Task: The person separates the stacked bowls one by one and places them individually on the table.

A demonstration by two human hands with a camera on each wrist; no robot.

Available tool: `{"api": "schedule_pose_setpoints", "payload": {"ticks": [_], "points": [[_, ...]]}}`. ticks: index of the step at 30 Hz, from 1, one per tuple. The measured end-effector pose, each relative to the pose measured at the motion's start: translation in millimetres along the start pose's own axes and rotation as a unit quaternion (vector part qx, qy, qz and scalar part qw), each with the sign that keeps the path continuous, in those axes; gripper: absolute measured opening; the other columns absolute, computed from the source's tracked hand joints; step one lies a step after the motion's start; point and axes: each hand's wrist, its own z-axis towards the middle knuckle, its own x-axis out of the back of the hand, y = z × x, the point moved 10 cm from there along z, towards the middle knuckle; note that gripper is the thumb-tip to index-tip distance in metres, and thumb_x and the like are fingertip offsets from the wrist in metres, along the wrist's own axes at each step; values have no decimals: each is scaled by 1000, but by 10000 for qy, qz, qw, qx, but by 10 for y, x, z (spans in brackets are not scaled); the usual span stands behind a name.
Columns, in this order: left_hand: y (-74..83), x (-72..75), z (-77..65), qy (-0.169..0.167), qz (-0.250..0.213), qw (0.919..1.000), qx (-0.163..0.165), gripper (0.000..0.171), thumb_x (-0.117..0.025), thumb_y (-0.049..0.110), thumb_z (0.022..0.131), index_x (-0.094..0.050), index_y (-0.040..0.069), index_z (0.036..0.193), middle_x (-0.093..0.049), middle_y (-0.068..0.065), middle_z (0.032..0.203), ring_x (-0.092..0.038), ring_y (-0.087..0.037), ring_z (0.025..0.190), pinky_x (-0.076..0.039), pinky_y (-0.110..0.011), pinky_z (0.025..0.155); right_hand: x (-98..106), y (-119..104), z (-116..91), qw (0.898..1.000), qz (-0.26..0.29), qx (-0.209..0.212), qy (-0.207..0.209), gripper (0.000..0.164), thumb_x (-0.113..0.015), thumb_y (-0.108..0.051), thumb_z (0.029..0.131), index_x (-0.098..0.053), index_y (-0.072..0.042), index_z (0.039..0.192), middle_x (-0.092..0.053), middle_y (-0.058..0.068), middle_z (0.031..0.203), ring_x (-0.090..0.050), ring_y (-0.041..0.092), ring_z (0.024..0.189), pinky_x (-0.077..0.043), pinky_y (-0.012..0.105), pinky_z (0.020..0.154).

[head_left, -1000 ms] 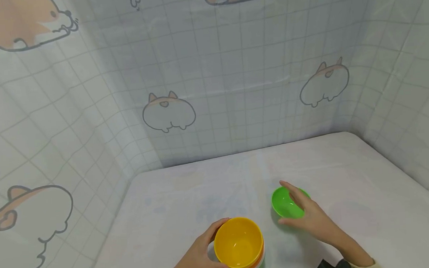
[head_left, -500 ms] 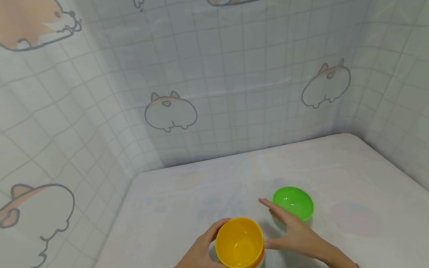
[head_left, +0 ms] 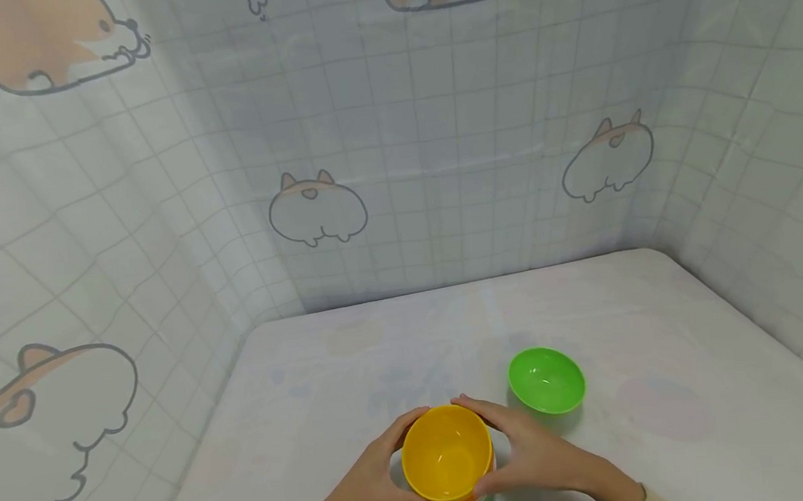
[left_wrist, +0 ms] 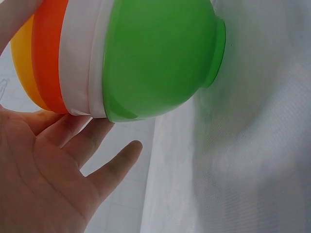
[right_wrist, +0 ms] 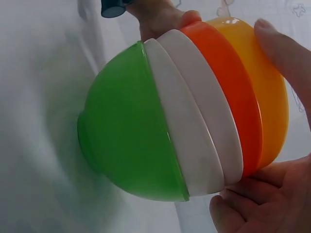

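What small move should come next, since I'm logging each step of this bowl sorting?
Probably lift the yellow bowl off the stack: both the left hand and right hand cup its rim, and a lone green bowl already sits apart.

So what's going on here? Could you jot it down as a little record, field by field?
Surface: pale table
Stack: nested bowls, yellow on top, then orange, white, white, green at the bottom
Left hand: holds the stack's left side
Right hand: holds the stack's right side
Apart: single green bowl, upright, touched by neither hand
Backdrop: checked cloth with cartoon animals
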Motion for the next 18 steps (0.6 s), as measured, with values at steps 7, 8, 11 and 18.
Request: {"api": "schedule_pose_setpoints", "payload": {"ticks": [7, 8, 11, 18], "points": [[5, 1, -9, 16, -10, 10000, -43, 90, -78, 26, 69, -24, 24, 141, -41, 8, 132, -46, -12, 111, -39, -34, 92, -65, -39, 15, 9997, -252, -28, -26, 93, -75, -48, 65, -23, -29, 140, -34, -7, 138, -41, 11, 119, -39, 38, 92], [2, 2, -10, 22, 0, 10000, -28, 90, -78, 26, 69, -24, 24, 141, -41, 8, 132, -46, -12, 111, -39, -34, 92, -70, -43, 15, 9997, -261, -18, -3, 93, -75, -48, 65, -23, -28, 140, -34, -7, 138, -41, 11, 119, -39, 39, 92], [-11, 1, -12, 7, -1, 10000, 66, 88, -77, 27, 70, -24, 26, 140, -41, 9, 132, -46, -12, 111, -39, -35, 92, -86, -40, 11, 9995, -304, -26, 66, 95, -75, -49, 65, -22, -29, 140, -35, -8, 137, -41, 10, 118, -39, 39, 92], [-6, -2, -7, -46, 15, 10000, 25, 88, -77, 26, 71, -24, 26, 141, -39, 9, 133, -45, -12, 113, -39, -36, 92, -105, -47, 14, 9998, -47, 91, 145, 91, -77, -43, 65, -26, -26, 139, -40, -7, 133, -44, 10, 114, -39, 37, 92]]}}
